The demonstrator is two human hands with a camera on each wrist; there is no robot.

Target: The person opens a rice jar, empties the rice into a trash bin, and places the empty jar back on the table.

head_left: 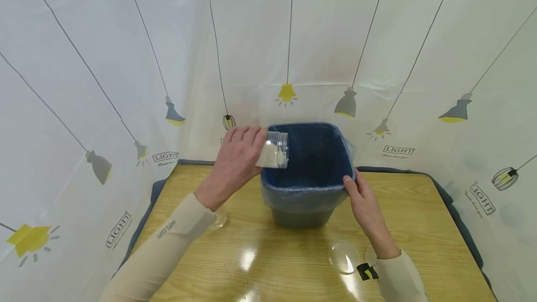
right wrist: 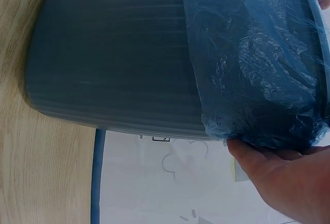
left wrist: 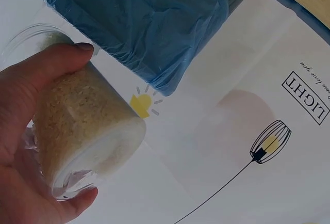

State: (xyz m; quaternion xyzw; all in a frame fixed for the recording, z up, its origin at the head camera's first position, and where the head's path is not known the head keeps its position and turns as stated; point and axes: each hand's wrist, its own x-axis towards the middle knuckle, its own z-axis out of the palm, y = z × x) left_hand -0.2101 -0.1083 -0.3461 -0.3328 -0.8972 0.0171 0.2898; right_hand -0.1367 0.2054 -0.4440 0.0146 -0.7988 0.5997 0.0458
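Observation:
My left hand (head_left: 241, 157) grips a clear plastic jar (head_left: 272, 150), which lies tipped on its side at the left rim of a trash bin. Pale grains like rice (left wrist: 85, 108) show through the jar wall, and its mouth points right, over the opening. The grey trash bin (head_left: 302, 218) stands upright on the table, lined with a blue plastic bag (head_left: 306, 195) folded over its rim. My right hand (head_left: 366, 202) holds the bin's right front corner, thumb on the rim and the other fingers outside against the bag. The bin's floor is too dark to make out.
A clear round disc like a lid (head_left: 345, 257) lies on the wooden table (head_left: 235, 264) near my right forearm, beside a small black-and-yellow object (head_left: 367, 271). Another clear item (head_left: 219, 220) is partly behind my left wrist. Lamp-printed white sheeting (head_left: 251, 36) surrounds the table.

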